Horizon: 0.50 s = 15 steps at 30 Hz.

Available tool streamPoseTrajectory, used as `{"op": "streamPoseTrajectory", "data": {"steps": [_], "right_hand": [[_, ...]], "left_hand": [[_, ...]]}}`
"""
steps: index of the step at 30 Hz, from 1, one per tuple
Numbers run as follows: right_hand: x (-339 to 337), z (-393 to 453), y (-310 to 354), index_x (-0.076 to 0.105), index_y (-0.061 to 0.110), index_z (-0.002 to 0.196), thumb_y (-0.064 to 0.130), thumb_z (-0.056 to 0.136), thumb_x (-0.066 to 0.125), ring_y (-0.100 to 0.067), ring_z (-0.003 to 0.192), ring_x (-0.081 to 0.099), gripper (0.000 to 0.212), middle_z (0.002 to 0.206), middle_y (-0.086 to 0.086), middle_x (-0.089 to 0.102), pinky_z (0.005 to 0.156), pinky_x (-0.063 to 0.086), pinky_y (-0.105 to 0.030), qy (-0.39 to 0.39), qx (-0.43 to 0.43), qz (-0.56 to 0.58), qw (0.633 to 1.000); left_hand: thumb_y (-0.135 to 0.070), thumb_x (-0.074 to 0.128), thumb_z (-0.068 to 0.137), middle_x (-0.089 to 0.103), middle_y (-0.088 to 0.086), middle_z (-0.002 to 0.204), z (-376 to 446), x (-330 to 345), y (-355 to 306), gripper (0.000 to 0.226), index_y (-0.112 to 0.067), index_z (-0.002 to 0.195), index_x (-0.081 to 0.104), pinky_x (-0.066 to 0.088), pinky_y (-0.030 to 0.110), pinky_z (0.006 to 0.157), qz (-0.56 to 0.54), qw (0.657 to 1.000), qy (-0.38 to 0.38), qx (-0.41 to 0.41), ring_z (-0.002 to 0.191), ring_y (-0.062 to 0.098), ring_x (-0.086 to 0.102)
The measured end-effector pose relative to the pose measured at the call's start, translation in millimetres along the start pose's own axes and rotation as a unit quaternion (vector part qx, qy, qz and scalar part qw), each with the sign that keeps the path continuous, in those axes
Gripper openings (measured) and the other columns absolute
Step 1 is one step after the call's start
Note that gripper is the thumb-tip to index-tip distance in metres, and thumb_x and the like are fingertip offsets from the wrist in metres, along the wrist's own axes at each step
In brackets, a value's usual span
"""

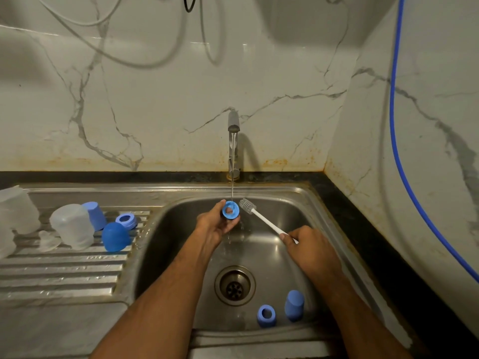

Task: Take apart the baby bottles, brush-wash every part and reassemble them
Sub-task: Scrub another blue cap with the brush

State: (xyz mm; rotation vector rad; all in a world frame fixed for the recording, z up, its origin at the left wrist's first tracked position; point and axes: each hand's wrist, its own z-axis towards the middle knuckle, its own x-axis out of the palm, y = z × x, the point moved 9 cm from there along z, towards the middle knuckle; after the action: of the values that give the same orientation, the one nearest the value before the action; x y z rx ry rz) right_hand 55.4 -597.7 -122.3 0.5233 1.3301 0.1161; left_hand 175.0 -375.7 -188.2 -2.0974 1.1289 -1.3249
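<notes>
Left hand [216, 224]: raised over the sink [305, 200], fingers curled round a blue collar ring [230, 210], held under the tap [233, 141] stream.
Right hand [309, 246]: clenched on the white handle of the bottle brush [261, 218]; bristle head just beside the ring, contact unclear.
Drainboard [64, 270]: frosted bottle [72, 226], blue cap [115, 237]; leftmost pieces cut off by frame edge.

Head view, close, looking forward-down into sink [305, 203]
</notes>
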Motion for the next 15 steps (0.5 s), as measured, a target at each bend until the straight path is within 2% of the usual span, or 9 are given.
{"op": "streamPoseTrajectory", "data": {"steps": [3,6,9,10,15], "right_hand": [[-1,0,2,0.073,0.019,0.091,0.052,0.103,0.049,-0.01,0.072,0.066,0.042,0.077,0.002,0.07,0.069,0.052,-0.026,0.0,-0.001,-0.01,1.0],[-4,-1,1,0.074,0.019,0.094,0.051,0.103,0.049,-0.011,0.074,0.066,0.041,0.08,0.0,0.071,0.068,0.049,-0.025,-0.002,0.001,-0.013,1.0],[-5,-2,2,0.073,0.019,0.095,0.05,0.104,0.048,-0.01,0.075,0.066,0.041,0.081,0.0,0.071,0.062,0.043,-0.02,0.0,0.0,-0.024,1.0],[-5,-2,2,0.074,0.019,0.095,0.05,0.104,0.048,-0.01,0.075,0.066,0.041,0.081,0.0,0.071,0.062,0.042,-0.02,-0.001,-0.003,-0.025,1.0],[-4,-1,2,0.074,0.017,0.093,0.049,0.103,0.049,-0.012,0.074,0.067,0.042,0.08,-0.001,0.071,0.069,0.051,-0.026,-0.002,-0.006,-0.016,1.0]], "left_hand": [[-0.019,0.069,0.093,0.067,0.028,0.118,2,3,5,0.033,0.004,0.117,0.062,0.062,0.047,0.072,-0.033,0.999,0.008,-0.029,0.107,0.037,0.069],[-0.02,0.063,0.098,0.061,0.03,0.129,1,6,13,0.039,0.005,0.128,0.058,0.06,0.047,0.079,-0.062,0.996,0.009,-0.069,0.118,0.038,0.063],[-0.019,0.059,0.101,0.058,0.03,0.135,0,9,19,0.042,0.005,0.135,0.053,0.051,0.042,0.104,-0.065,0.993,0.012,-0.097,0.123,0.039,0.06],[-0.019,0.058,0.101,0.057,0.03,0.135,0,10,19,0.042,0.005,0.135,0.053,0.047,0.043,0.108,-0.064,0.993,0.013,-0.101,0.124,0.039,0.059],[-0.017,0.056,0.102,0.057,0.03,0.136,0,8,20,0.037,0.006,0.131,0.053,0.047,0.043,0.108,-0.059,0.993,0.014,-0.1,0.125,0.04,0.059]]}}
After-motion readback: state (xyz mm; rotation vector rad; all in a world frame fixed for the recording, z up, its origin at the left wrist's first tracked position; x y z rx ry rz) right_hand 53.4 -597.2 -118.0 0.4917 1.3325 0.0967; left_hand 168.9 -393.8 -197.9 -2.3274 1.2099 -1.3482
